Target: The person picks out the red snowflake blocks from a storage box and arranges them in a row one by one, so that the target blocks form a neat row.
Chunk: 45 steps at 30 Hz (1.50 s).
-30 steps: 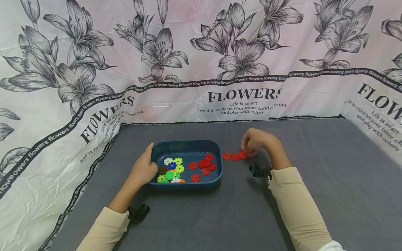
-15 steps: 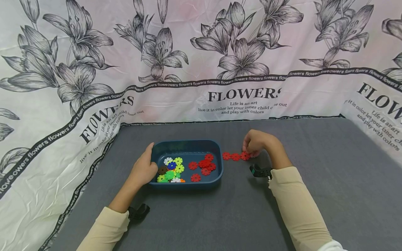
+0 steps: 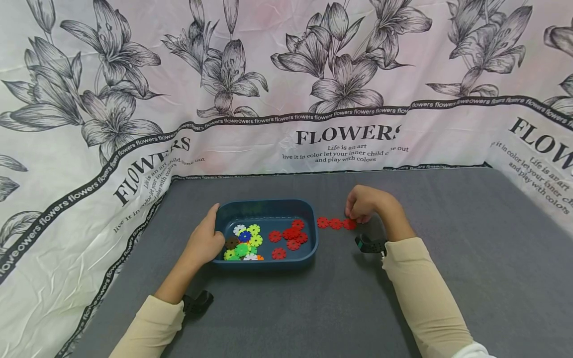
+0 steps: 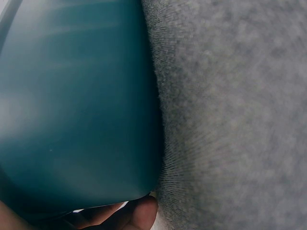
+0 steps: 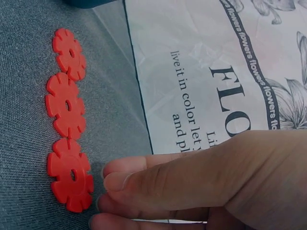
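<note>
- Three red discs (image 3: pixel 335 223) lie end to end, right of the tray (image 3: pixel 264 266).
- The right hand (image 3: pixel 366 203) seems to meet the rightmost disc from the head; its wrist view shows a gap, fingers relaxed, thumb against forefinger.
- The left hand (image 3: pixel 205 241) grips the tray's left end; only its wrist view shows fingertips low on the wall (image 4: pixel 81 110).

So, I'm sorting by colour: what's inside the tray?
Red discs lie on the right; on the left, a cluster of yellow, green, white, blue, brown and orange ones. Some overlap; whatever lies beneath or behind the tray's near wall is hidden.
</note>
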Each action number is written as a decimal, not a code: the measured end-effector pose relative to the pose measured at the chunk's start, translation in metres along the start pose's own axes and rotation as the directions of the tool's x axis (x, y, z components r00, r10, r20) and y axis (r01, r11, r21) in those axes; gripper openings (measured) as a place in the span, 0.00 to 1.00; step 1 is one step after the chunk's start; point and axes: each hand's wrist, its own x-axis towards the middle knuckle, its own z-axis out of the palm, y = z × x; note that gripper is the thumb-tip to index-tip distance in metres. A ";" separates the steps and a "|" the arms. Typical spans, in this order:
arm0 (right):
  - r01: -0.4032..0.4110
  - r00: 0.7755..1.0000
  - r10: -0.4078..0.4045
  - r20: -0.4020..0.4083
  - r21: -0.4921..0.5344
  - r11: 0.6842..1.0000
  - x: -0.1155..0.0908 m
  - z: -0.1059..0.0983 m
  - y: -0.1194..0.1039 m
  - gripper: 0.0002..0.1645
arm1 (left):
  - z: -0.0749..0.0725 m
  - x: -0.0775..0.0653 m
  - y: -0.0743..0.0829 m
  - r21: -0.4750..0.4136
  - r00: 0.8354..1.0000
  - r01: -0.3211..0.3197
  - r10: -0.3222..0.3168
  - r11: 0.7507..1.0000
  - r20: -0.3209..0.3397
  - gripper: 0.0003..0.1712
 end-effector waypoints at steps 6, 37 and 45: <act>0.065 0.980 -0.087 -0.179 -0.126 0.990 -0.006 -0.003 -0.016 0.10 | 0.001 0.001 -0.001 -0.002 1.000 0.001 -0.001 1.000 0.000 0.45; 0.242 0.948 -0.320 -0.001 -0.653 0.718 0.006 0.117 -0.126 0.29 | 0.000 0.000 -0.002 -0.014 1.000 0.014 -0.013 1.000 0.015 0.46; 0.178 0.966 -0.259 -0.017 -0.683 0.709 0.000 0.113 -0.129 0.31 | 0.001 0.001 -0.002 0.000 1.000 0.007 -0.007 1.000 0.003 0.45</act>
